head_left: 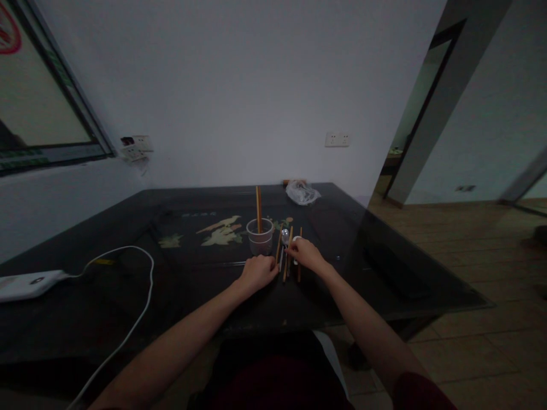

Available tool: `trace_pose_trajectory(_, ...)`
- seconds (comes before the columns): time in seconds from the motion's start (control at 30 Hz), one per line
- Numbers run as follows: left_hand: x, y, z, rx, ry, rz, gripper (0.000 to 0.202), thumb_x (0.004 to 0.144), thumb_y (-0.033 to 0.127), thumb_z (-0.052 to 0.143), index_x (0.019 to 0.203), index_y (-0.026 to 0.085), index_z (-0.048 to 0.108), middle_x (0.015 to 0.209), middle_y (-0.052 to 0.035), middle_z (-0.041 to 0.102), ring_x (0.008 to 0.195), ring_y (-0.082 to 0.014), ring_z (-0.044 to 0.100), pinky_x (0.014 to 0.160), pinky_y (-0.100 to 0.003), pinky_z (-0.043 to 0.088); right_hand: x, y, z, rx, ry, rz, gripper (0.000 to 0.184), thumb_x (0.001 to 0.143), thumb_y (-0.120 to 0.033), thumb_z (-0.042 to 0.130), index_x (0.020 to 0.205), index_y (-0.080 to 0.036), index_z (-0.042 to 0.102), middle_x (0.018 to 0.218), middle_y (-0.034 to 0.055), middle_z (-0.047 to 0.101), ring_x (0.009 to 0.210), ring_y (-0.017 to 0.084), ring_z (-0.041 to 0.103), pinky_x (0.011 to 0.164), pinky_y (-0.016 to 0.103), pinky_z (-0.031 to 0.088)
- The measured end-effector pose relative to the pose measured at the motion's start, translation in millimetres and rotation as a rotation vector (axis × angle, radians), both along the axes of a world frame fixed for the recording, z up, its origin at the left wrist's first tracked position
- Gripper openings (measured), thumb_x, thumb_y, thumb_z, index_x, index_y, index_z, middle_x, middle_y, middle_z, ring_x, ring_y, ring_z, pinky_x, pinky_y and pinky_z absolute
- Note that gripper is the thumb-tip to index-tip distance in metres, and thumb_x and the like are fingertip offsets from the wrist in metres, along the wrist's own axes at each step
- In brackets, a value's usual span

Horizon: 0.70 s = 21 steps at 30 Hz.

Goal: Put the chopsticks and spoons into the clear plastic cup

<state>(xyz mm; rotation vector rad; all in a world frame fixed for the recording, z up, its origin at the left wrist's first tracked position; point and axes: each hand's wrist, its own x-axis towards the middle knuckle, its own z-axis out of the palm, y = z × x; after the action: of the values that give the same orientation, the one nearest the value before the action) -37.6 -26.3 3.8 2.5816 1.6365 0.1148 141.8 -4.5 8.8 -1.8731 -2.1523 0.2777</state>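
Chopsticks (278,246) lay kinda between and under the fingers, long axes running forward past the fingertips, left hand (258,271) curled by the leftmost one's near end, right hand (305,254) pinched narrow at the next over, though I couldn't tell if either gripped.

You have wide room over the tabletop (192,270) between the white cord (152,266) and the clear cup (260,245). The cup and its tall sticks (258,208) stand in the way just past your left hand (258,271).
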Motion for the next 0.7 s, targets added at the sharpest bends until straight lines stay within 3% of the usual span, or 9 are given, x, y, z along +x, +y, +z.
trace_pose_trajectory(0.7,-3.2,-0.3,1.5,0.004,0.002,0.021,0.03,0.084,0.037,0.042,0.08,0.021,0.068,0.083,-0.0088,0.07,0.081,-0.0246,0.067,0.071,-0.032,0.047,-2.5,4.6,-5.8,0.024,0.096,0.071,0.02,0.085,-0.029,0.054,0.086,-0.018,0.07,0.086,0.0054,0.065,0.077,0.014,0.058,0.063,0.022,0.035)
